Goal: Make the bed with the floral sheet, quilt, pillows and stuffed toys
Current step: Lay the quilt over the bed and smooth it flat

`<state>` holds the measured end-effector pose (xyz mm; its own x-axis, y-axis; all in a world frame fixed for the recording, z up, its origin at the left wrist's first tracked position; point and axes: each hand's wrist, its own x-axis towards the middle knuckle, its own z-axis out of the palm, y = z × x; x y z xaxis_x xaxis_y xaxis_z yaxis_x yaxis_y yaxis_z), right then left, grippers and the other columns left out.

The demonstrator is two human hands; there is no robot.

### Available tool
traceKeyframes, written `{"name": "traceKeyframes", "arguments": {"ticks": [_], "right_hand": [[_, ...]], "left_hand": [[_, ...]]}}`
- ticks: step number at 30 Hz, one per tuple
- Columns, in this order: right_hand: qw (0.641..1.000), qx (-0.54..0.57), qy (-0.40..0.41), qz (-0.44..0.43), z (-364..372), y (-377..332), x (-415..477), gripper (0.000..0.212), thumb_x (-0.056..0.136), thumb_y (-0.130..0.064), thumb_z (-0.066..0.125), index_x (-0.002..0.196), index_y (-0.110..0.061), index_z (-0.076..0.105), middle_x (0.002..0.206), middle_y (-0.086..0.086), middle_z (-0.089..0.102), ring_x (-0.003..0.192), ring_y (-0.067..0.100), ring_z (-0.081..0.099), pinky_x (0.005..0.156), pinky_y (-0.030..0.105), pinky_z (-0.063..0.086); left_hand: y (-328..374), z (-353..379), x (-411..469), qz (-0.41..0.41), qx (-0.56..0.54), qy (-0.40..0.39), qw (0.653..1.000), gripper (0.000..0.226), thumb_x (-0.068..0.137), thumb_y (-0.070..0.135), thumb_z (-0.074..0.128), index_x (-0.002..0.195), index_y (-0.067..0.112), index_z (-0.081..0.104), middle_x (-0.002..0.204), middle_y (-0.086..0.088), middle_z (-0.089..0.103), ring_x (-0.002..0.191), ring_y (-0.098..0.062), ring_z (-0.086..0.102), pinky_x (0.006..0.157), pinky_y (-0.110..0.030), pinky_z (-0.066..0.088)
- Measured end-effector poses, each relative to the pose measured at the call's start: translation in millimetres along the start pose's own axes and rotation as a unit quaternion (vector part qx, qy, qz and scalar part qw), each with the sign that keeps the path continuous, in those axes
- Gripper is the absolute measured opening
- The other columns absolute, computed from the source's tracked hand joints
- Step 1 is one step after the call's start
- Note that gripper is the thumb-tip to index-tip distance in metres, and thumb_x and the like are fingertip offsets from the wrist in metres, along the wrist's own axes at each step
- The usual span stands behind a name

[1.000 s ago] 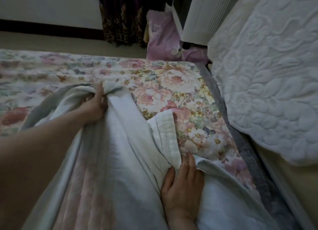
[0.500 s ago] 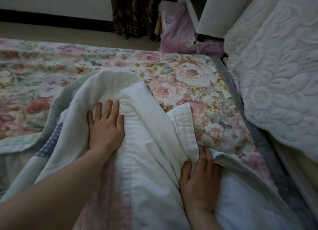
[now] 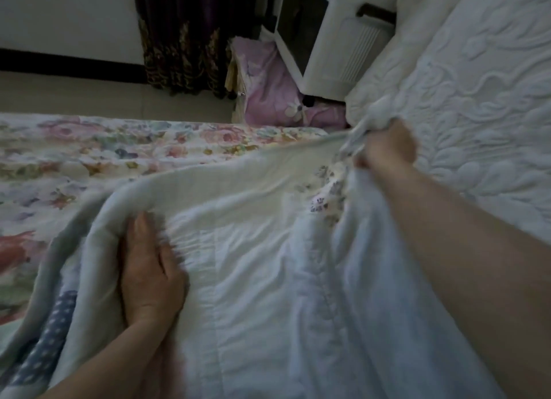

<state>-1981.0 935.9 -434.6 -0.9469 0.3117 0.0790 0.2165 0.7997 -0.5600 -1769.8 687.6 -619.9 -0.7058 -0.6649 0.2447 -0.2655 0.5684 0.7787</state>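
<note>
I see my right hand (image 3: pixel 384 148) fisted on the quilt (image 3: pixel 268 264) edge, fingers buried in cloth. My left hand (image 3: pixel 149 273) presses flat, blurred. The floral sheet (image 3: pixel 89 148) lies underneath.

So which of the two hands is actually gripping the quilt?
The right hand: it is fisted around a bunched edge of the quilt, while the left hand rests on it.

Quilt (image 3: pixel 256 249) on sheet (image 3: pixel 89 148) (pillow (image 3: pixel 268 91) behind)
</note>
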Motion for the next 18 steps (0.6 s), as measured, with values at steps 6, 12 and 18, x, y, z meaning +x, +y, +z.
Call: {"name": "traceKeyframes", "arguments": {"ticks": [6,12,18], "right_hand": [[0.984,-0.031,-0.175,-0.013,23.5,31.1,-4.6,0.089,0.097,-0.008,0.054,0.155,-0.023,-0.012,0.163,0.005,-0.012,0.147,0.029,0.016,0.1,0.032,0.034],[0.974,-0.153,-0.064,-0.153,87.9,41.0,-103.1,0.065,0.101,-0.047,0.03,0.155,-0.028,-0.001,0.163,0.006,-0.003,0.147,0.036,0.008,0.114,0.054,0.019],[0.922,-0.225,-0.288,-0.126,127.0,58.2,-58.3,0.061,0.098,-0.062,0.018,0.152,-0.045,-0.004,0.162,-0.009,-0.018,0.147,0.035,-0.018,0.115,0.062,-0.004]], "left_hand": [[-4.0,2.7,13.4,0.083,0.091,-0.016,0.992,0.058,0.093,0.033,0.032,0.144,0.007,0.043,0.147,-0.018,0.044,0.137,-0.037,0.036,0.113,-0.053,0.028],[-8.5,5.8,12.8,0.099,0.16,-0.034,0.982,0.057,0.092,0.047,0.033,0.139,0.023,0.054,0.146,-0.012,0.047,0.139,-0.037,0.034,0.114,-0.053,0.024],[-11.3,7.1,16.2,0.085,0.178,-0.043,0.979,0.06,0.091,0.052,0.031,0.14,0.026,0.052,0.149,-0.009,0.044,0.142,-0.033,0.031,0.117,-0.049,0.02]]}}
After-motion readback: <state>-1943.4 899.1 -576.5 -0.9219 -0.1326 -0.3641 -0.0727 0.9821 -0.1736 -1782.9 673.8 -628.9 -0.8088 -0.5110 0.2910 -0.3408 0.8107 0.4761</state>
